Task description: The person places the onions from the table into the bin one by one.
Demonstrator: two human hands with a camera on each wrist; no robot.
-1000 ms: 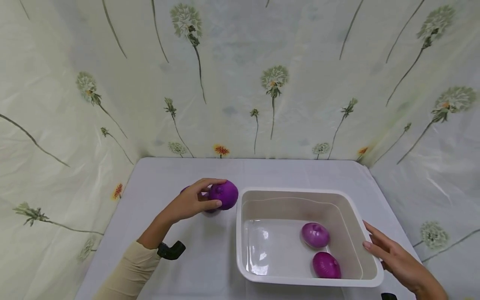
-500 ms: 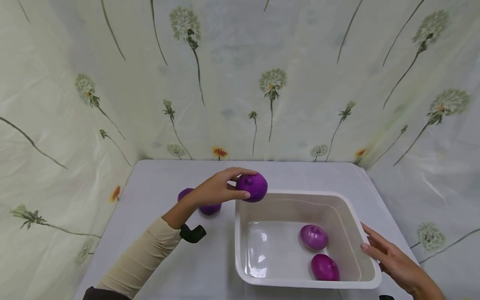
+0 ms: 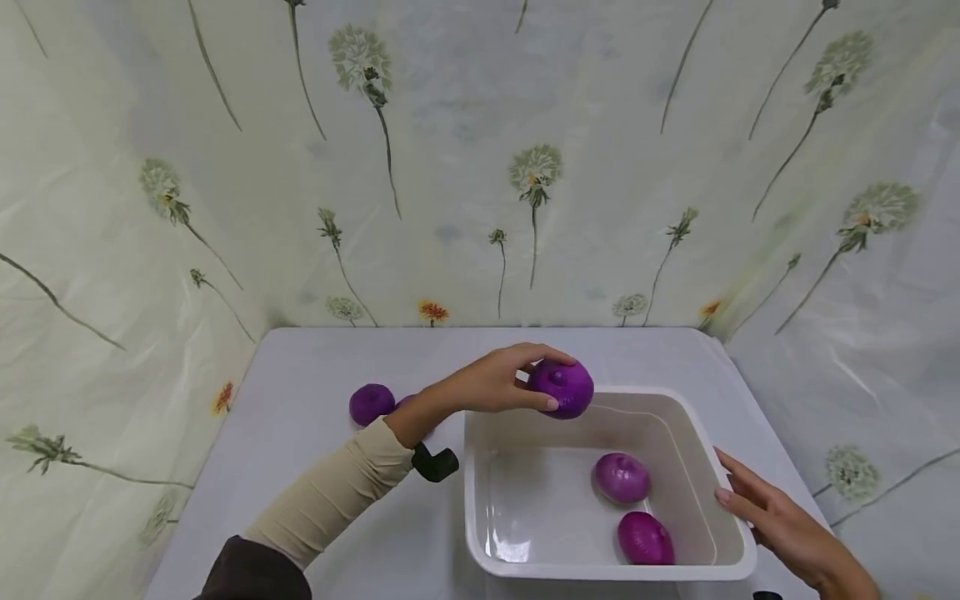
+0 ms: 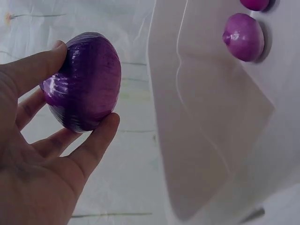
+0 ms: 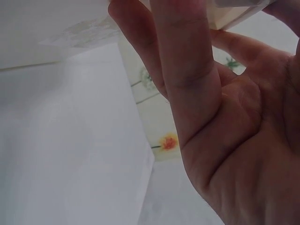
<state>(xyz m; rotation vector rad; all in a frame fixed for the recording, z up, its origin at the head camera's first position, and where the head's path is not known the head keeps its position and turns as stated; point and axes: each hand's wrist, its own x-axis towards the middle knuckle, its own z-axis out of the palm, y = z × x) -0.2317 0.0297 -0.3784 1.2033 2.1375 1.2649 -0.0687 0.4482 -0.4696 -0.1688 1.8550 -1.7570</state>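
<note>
My left hand (image 3: 497, 381) holds a shiny purple onion (image 3: 567, 390) between thumb and fingers, over the far rim of a white plastic tub (image 3: 474, 500). In the left wrist view this onion (image 4: 91, 84) shows its ribbed skin, with the tub's wall beside it. Inside the tub, toward its right side, lie two more onions, one pinkish purple onion (image 3: 622, 477) and one magenta onion (image 3: 646, 538). At the tub's right rim, my right hand (image 3: 783, 521) grips the edge, its thumb on the rim and the other fingers outside and below it.
Left of the tub, a dark purple onion (image 3: 371, 404) sits on the white-covered table (image 3: 315, 358). Another onion (image 3: 406, 402) next to it is partly hidden by my left forearm. A curtain with dandelion prints (image 3: 442, 167) encloses the table at the back and sides.
My left hand has carried the onion rightward from beside the tub to over its far rim, uncovering the dark onion on the table. The right hand stays at the rim.
</note>
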